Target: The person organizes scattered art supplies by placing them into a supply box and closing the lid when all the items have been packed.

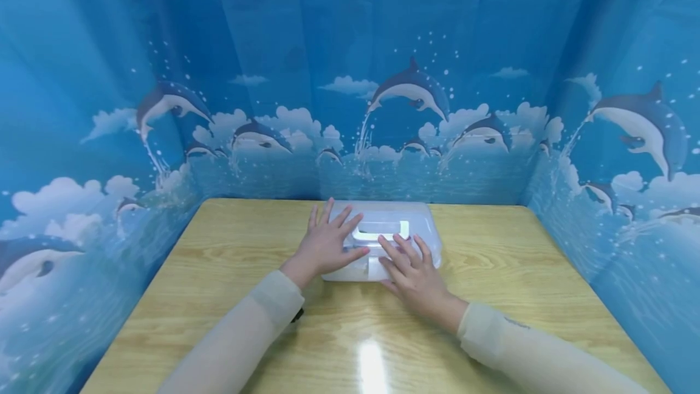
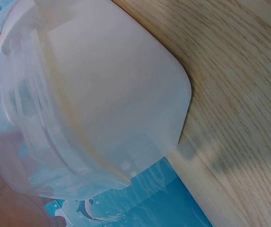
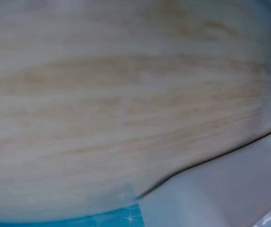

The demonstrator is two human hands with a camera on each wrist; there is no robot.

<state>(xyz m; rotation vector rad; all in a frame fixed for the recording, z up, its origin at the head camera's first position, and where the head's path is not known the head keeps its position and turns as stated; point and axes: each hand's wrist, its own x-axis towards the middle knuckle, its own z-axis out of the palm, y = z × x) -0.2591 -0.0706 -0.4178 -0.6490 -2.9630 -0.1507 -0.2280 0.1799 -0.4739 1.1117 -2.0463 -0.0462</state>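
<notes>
A translucent white plastic storage box (image 1: 429,224) with a clear lid and a moulded carry handle (image 1: 380,236) sits at the far edge of the table. On its front side is a white latch (image 1: 376,268). My left hand (image 1: 326,242) lies spread on the lid's left part, its thumb pointing at the latch. At the front right, my right hand (image 1: 415,278) rests its slightly bent fingers on the lid near the handle. In the left wrist view the box's pale side wall (image 2: 126,75) and the latch (image 2: 19,23) show close up, with fingertips beside them.
A wood-grain table (image 1: 219,272) carries the box. Blue curtains (image 1: 328,29) printed with dolphins and clouds enclose its back and sides. The right wrist view shows mostly blurred tabletop (image 3: 102,118) with a box edge (image 3: 206,189) at the lower right.
</notes>
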